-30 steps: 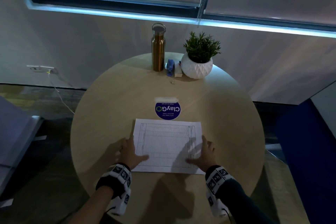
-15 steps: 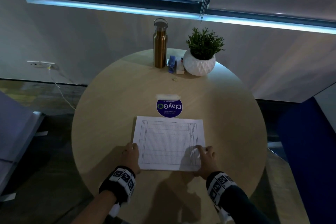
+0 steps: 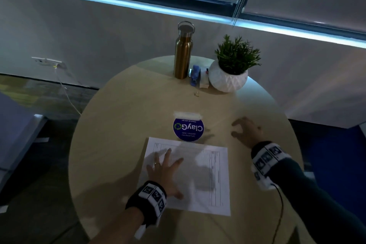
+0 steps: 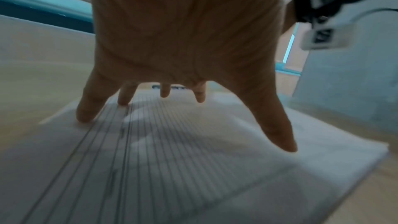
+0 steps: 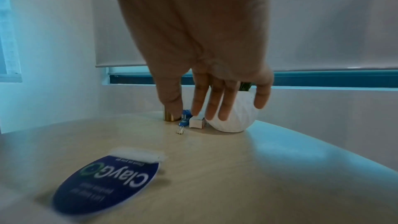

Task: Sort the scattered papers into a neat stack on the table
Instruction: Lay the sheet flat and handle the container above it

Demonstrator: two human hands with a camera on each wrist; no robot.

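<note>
A squared stack of white ruled papers (image 3: 204,180) lies on the round wooden table (image 3: 118,144) near its front edge. My left hand (image 3: 164,166) lies flat on the stack's left half with fingers spread; in the left wrist view the fingertips (image 4: 82,117) press the top sheet (image 4: 172,168). My right hand (image 3: 244,130) hovers over bare table to the right of and beyond the stack, its fingers loosely bent and holding nothing. In the right wrist view that hand (image 5: 213,105) hangs above the tabletop, empty.
A blue round ClayGo sticker (image 3: 188,128) lies just beyond the stack. At the table's far edge stand a gold bottle (image 3: 183,55), a blue stapler (image 3: 195,75), a small white box (image 3: 204,79) and a potted plant (image 3: 229,73). A small binder clip (image 5: 180,130) lies before them.
Both hands left the stack's near corners. The left hand moved onto the top sheet and lies flat. The right hand lifted off and moved forward and right over bare table.
</note>
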